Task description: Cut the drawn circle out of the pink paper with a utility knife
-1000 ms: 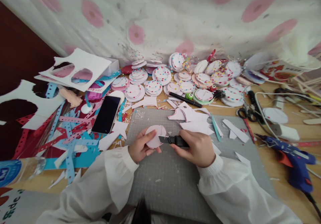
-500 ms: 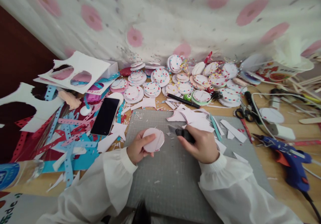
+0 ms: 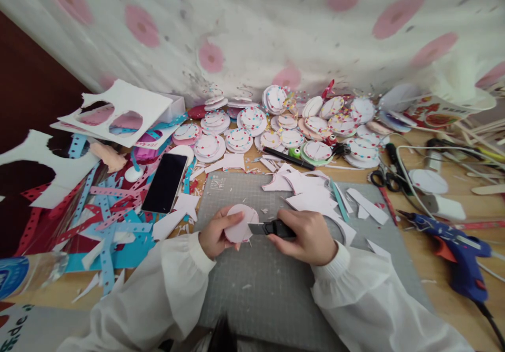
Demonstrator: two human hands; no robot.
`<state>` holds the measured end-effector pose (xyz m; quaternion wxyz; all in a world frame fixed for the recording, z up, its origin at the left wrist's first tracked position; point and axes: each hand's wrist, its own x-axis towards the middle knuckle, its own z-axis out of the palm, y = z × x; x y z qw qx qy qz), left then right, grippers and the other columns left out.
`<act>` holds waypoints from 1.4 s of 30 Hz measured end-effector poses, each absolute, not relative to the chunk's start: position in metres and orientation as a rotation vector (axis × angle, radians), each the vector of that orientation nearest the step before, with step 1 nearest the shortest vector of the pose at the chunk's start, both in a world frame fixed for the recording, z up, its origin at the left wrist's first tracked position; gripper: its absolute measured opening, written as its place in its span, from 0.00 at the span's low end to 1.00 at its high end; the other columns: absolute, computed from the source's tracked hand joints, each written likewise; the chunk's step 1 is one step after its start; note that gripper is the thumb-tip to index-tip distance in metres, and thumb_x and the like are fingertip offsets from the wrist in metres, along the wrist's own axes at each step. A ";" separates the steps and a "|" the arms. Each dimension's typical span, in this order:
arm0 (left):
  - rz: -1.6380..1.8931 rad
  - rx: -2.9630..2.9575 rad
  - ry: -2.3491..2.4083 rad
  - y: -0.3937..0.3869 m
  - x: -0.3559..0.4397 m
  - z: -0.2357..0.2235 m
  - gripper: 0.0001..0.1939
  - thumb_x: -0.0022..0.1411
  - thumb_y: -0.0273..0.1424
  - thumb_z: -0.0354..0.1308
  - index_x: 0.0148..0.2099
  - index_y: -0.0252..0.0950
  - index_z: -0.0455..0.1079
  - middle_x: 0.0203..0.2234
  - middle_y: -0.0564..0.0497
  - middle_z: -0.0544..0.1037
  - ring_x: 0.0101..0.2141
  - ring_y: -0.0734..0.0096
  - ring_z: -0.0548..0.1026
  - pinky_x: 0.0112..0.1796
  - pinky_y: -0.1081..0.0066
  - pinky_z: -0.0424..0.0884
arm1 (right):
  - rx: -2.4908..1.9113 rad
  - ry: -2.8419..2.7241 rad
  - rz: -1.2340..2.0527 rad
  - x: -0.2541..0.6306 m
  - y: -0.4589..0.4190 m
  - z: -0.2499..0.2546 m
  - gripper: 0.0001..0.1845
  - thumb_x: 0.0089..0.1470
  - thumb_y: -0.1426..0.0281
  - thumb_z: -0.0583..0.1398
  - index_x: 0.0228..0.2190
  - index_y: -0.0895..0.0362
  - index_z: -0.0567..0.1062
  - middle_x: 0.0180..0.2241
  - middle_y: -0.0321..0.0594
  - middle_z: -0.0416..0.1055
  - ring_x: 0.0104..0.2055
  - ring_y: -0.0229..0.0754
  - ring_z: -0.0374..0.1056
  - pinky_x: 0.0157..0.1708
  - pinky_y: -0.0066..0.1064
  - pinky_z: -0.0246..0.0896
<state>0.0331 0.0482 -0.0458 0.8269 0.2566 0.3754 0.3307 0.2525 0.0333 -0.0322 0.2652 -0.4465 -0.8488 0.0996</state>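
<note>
Above the grey cutting mat, my left hand pinches a round white foam-board disc, thumb on its face. My right hand is wrapped round the black handle of a utility knife. Its blade points left and meets the disc's right edge; how deep it goes I cannot tell. White offcuts lie on the mat beyond my right hand, with a teal strip among them. Small white crumbs are scattered near the blade.
Along the back stand several white discs with coloured beads. To the left are a phone, punched strips and boards with cut-out holes. On the right lie scissors, a blue glue gun and a white cable with its plug.
My right hand has moved left and slightly down, bringing the knife blade from clear of the disc to its right edge. My left hand keeps its hold on the disc, nearly still.
</note>
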 end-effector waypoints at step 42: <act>0.625 0.585 0.759 0.045 0.031 -0.049 0.18 0.49 0.39 0.67 0.36 0.27 0.75 0.18 0.50 0.76 0.12 0.75 0.70 0.08 0.81 0.60 | -1.093 -2.395 0.514 0.258 0.034 -0.029 0.21 0.57 0.54 0.52 0.21 0.55 0.64 0.16 0.33 0.65 0.17 0.32 0.58 0.20 0.28 0.41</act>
